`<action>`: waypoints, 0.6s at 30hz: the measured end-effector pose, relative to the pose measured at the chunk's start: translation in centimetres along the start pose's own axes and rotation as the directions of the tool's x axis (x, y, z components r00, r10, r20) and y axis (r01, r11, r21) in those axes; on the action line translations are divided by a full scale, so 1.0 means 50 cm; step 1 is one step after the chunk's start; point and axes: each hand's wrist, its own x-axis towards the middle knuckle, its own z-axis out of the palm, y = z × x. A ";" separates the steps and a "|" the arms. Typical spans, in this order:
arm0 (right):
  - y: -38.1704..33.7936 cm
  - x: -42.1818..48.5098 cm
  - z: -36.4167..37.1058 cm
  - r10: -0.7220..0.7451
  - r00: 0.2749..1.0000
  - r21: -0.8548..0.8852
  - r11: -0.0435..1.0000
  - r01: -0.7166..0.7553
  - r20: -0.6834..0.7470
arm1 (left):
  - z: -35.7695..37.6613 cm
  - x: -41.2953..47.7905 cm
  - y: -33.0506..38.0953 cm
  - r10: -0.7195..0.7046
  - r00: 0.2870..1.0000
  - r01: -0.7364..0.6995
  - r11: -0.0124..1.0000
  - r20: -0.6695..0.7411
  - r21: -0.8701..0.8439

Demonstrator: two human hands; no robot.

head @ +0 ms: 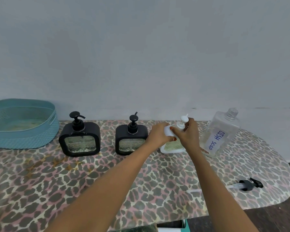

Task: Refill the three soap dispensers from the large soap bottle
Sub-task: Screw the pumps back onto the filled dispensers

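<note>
Three square dispensers stand in a row near the wall. Two are black with black pumps: the left black dispenser [79, 139] and the middle black dispenser [131, 139]. The third is a white dispenser [172, 145]. My left hand [159, 133] grips its upper left corner. My right hand [188, 133] is closed around the collar of its white pump [183, 120]. Right of it stands the large clear soap bottle [222, 133], labelled DISH SOAP, with its neck uncapped. The bottle's black pump [249, 185] lies loose on the table at the right.
The table [74, 178] has a leopard-print cover and a rounded right end. A teal woven basket [22, 131] sits at the back left against the grey wall. Dark floor shows beyond the table's right edge.
</note>
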 end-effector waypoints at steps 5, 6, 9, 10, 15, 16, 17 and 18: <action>0.001 -0.011 -0.016 0.023 0.993 0.112 0.993 -0.036 0.116 | 0.002 0.003 -0.004 -0.006 1.000 0.006 1.000 -0.008 -0.006; 0.001 -0.015 -0.028 0.023 0.986 0.142 0.989 -0.047 0.166 | 0.003 0.003 -0.004 -0.006 1.000 0.006 1.000 -0.011 -0.003; 0.003 -0.019 -0.055 -0.002 0.968 0.194 0.980 -0.048 0.251 | 0.004 0.003 -0.006 -0.004 1.000 0.004 1.000 -0.019 0.016; 0.002 -0.019 -0.058 -0.008 0.968 0.190 0.981 -0.041 0.249 | 0.003 0.003 -0.005 -0.007 1.000 0.007 1.000 -0.020 0.015; 0.001 -0.005 -0.029 0.042 0.994 0.100 0.994 -0.053 0.104 | 0.001 0.001 -0.002 -0.016 1.000 0.016 1.000 -0.009 0.004; 0.000 -0.005 -0.022 0.043 0.997 0.083 0.995 -0.048 0.064 | 0.001 0.001 -0.002 -0.017 1.000 0.017 1.000 -0.006 0.001; 0.001 -0.004 -0.015 0.046 0.998 0.077 0.996 -0.049 0.032 | 0.001 0.002 -0.003 -0.017 1.000 0.017 1.000 -0.004 -0.002; 0.003 -0.004 -0.009 0.050 0.999 0.070 0.996 -0.051 0.014 | 0.001 0.002 -0.003 -0.016 1.000 0.016 1.000 -0.004 -0.003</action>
